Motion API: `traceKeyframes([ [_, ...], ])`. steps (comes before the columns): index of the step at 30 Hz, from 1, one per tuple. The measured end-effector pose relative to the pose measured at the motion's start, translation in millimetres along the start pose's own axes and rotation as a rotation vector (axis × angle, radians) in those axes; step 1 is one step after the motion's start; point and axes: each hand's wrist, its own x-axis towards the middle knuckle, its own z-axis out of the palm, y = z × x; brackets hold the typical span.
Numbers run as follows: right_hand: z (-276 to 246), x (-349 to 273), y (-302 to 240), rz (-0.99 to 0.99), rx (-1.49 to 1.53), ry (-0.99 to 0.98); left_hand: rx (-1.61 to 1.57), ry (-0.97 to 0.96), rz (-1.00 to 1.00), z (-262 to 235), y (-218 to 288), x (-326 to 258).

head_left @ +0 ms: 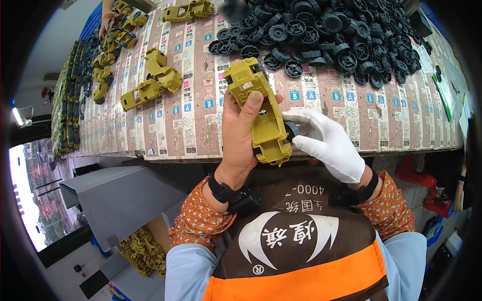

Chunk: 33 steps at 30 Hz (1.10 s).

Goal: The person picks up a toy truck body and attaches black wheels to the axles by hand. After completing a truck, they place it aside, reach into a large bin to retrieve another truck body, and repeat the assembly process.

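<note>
My bare left hand (240, 128) is wrapped round a mustard-yellow toy truck body (268, 123), thumb across its middle. The body is tilted, just over the table's near edge. Black wheels show at its far end, partly hidden. In my white-gloved right hand (324, 143) a black toy wheel (291, 129) is pinched between thumb and fingers, against the right side of the body near its close end. Whether the wheel is seated on an axle I cannot tell. Beyond my hands lies a big heap of black wheels (346, 62).
More yellow truck bodies (150, 90) lie left on the patterned table (211, 135), others (188, 10) at the far edge. Another person's hand (105, 22) reaches in at far left. Rows of yellow-and-black toys (65, 105) line the left edge. Below left, yellow parts (143, 251) sit by a grey panel (125, 200).
</note>
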Motion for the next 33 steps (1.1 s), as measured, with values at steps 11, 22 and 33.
traceKeyframes([
  [11,16,-12,-5,-0.083,-0.188,0.117,0.1,0.065,0.217,4,2,3],
  [22,35,4,-20,-0.109,0.009,-0.152,-0.06,0.184,0.455,3,26,-6],
  [33,-2,24,-62,-0.189,-0.276,0.06,-0.155,0.319,-0.162,-135,223,126],
])
